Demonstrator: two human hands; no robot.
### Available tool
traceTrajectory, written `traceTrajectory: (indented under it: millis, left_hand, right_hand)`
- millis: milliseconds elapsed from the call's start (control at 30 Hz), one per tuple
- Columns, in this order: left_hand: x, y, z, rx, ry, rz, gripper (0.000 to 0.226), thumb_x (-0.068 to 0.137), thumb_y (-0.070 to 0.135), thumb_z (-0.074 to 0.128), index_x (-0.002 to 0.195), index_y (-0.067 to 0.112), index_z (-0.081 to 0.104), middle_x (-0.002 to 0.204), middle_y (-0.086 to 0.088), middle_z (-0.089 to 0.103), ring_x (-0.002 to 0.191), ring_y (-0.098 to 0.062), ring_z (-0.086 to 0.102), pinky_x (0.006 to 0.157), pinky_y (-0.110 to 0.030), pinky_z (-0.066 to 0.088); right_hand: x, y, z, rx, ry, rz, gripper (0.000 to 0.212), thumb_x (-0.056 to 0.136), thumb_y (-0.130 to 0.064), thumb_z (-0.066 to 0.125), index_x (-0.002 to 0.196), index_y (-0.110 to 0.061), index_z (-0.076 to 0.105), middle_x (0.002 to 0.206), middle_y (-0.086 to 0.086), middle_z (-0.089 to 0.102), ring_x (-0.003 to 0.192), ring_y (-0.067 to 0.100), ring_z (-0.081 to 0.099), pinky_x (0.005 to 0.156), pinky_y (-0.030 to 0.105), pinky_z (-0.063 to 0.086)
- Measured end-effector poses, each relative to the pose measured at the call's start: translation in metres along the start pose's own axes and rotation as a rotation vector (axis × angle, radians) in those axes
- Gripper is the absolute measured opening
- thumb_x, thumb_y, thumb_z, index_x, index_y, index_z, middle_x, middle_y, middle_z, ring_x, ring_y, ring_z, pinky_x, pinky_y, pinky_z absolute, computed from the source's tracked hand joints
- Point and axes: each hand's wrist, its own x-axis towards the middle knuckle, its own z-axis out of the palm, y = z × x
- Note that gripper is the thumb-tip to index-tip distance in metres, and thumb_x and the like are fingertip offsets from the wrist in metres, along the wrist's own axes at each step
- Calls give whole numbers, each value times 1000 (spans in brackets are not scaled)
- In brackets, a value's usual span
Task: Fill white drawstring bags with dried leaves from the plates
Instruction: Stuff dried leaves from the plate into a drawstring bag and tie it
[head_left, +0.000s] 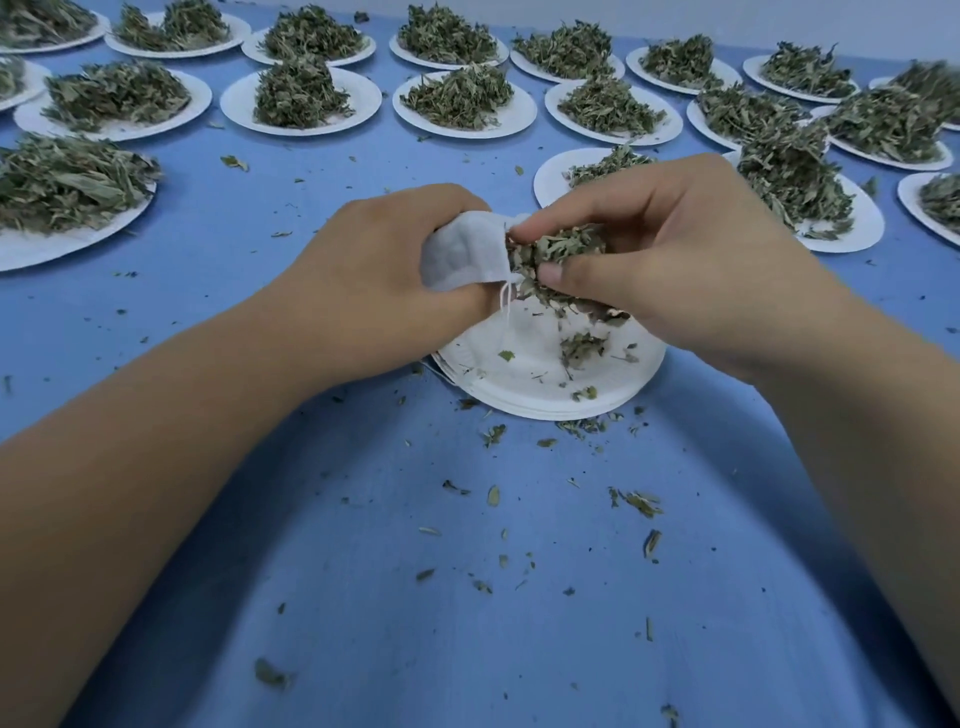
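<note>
there are two hands, a left hand (384, 265) and a right hand (691, 260), one bag (465, 249) and one held leaf clump (561, 249). nineteen plates (366, 101) carry leaf heaps (298, 93): eight in the far row, seven in the middle, four nearer, some cut by the frame's edge. one stack (530, 400) of near-bare plates lies closest, its number untellable; loose bits (641, 503) on the tabletop (363, 623) are past counting.
</note>
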Motion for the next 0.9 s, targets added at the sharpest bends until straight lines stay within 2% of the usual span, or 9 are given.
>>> traceTrajectory:
  millis: [133, 267, 400, 467, 533, 567, 700, 800, 900]
  left_hand:
    - [-1, 3, 1, 41, 25, 25, 36, 76, 50, 77, 104, 34, 60, 86, 13, 62, 87, 0, 55, 61, -16, 41]
    - [1, 7, 7, 169, 47, 70, 44, 73, 46, 82, 95, 27, 50, 71, 9, 51, 73, -2, 53, 49, -22, 29]
    - [4, 10, 8, 219, 68, 81, 38, 76, 41, 78, 102, 25, 56, 81, 4, 61, 75, -22, 57, 64, -41, 50]
    - [3, 12, 9, 220, 92, 111, 33, 79, 40, 75, 102, 24, 58, 81, 3, 62, 74, -23, 57, 63, -43, 51]
    - [3, 14, 9, 168, 147, 124, 29, 81, 40, 74, 98, 21, 61, 78, 2, 62, 72, -23, 56, 61, -38, 49]
    - [3, 15, 9, 155, 164, 115, 26, 82, 40, 73, 95, 21, 61, 76, 2, 61, 71, -23, 55, 61, -34, 46]
    - [6, 14, 8, 203, 135, 72, 17, 82, 34, 69, 87, 25, 56, 72, 6, 56, 70, -19, 53, 59, -31, 39]
    - [5, 14, 7, 221, 127, 96, 19, 83, 28, 66, 75, 22, 49, 65, 1, 51, 64, -21, 50, 57, -35, 38]
    - [5, 16, 7, 262, 132, 119, 23, 81, 31, 67, 74, 22, 47, 64, 1, 49, 61, -19, 48, 56, -37, 39]
  right_hand:
    - [0, 3, 0, 24, 2, -55, 25, 83, -12, 81, 92, -35, 81, 74, 1, 73, 70, 44, 61, 69, 52, 56]
    - [1, 5, 3, 3, 3, -80, 22, 82, -15, 81, 98, -29, 76, 82, -10, 75, 66, 34, 57, 67, 46, 55]
    - [1, 2, 4, 69, 51, -67, 22, 79, -7, 82, 91, -16, 66, 83, 6, 77, 75, 38, 70, 75, 56, 61]
    - [0, 2, 6, 27, 77, -80, 18, 79, -5, 83, 88, -14, 71, 73, -4, 75, 60, 23, 68, 66, 47, 62]
    - [-1, 2, 7, -82, 105, -109, 17, 78, -8, 82, 84, -21, 74, 55, -18, 62, 45, 4, 51, 50, 27, 48]
    - [-2, 1, 8, -134, 122, -132, 18, 77, -10, 82, 83, -26, 75, 57, -19, 61, 46, 2, 49, 51, 19, 43]
    - [-4, -5, 10, -162, 71, -169, 20, 80, -11, 83, 91, -27, 78, 91, -15, 70, 73, -6, 64, 69, 12, 46]
    - [-6, -6, 8, -27, -17, -132, 28, 87, 4, 71, 99, -20, 78, 102, -8, 72, 91, 5, 71, 82, 21, 54]
    - [-6, -6, 5, -12, -4, -142, 29, 91, 6, 68, 109, -15, 77, 104, -6, 75, 96, 6, 72, 88, 24, 56]
